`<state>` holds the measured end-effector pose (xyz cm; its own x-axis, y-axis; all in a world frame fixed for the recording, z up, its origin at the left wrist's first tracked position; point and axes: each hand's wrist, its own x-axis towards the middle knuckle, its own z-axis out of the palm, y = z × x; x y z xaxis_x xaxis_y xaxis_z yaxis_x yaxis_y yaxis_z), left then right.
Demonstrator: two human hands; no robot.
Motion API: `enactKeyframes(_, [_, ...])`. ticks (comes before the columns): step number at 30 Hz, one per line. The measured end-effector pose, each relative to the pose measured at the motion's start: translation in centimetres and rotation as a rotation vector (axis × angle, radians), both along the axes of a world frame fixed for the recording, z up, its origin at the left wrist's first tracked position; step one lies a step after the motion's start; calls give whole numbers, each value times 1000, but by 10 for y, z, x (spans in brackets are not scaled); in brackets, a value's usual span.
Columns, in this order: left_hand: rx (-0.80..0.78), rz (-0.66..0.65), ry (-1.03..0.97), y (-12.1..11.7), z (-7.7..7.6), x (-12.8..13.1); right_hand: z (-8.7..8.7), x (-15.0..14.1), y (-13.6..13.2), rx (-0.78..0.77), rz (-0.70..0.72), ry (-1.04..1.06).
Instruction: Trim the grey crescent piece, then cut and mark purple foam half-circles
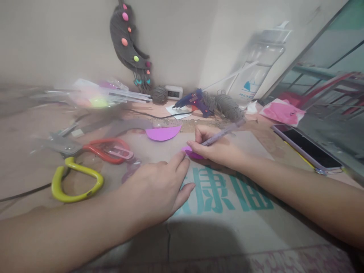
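My right hand (214,146) is closed around a lilac pen (224,132), its tip down on a small purple paper piece (192,153) lying on a cardboard sheet (227,212) with teal print. My left hand (159,189) lies flat on the cardboard with fingers stretched out, fingertips pressing beside the small purple piece. A larger purple half-round paper cutout (162,133) rests just beyond both hands.
Red-handled scissors (109,149) and yellow-handled scissors (75,182) lie at left. A blue glue gun (193,101), grey yarn (227,106), a clear bottle (260,72) and a bag of glue sticks (108,96) sit at the back. A phone (308,148) lies at right.
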<state>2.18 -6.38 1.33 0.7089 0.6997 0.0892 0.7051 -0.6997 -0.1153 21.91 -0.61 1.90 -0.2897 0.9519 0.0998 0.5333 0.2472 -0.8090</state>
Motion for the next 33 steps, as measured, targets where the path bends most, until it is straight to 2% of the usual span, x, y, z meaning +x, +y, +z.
enactKeyframes(3, [12, -10, 23, 1, 0, 1, 2, 1, 3, 141, -88, -72])
enactKeyframes(5, [17, -13, 30, 1, 1, 1, 2, 1, 4, 172, -115, -88])
enactKeyframes(11, [37, -13, 25, 0, 0, 0, -1, 2, 3, 171, -60, -80])
enactKeyframes(19, [49, -24, 21, 0, 0, 0, 0, 1, 4, 191, -108, -116])
enactKeyframes(33, [58, -22, 19, 0, -1, -1, 0, 0, 4, 199, -73, -79])
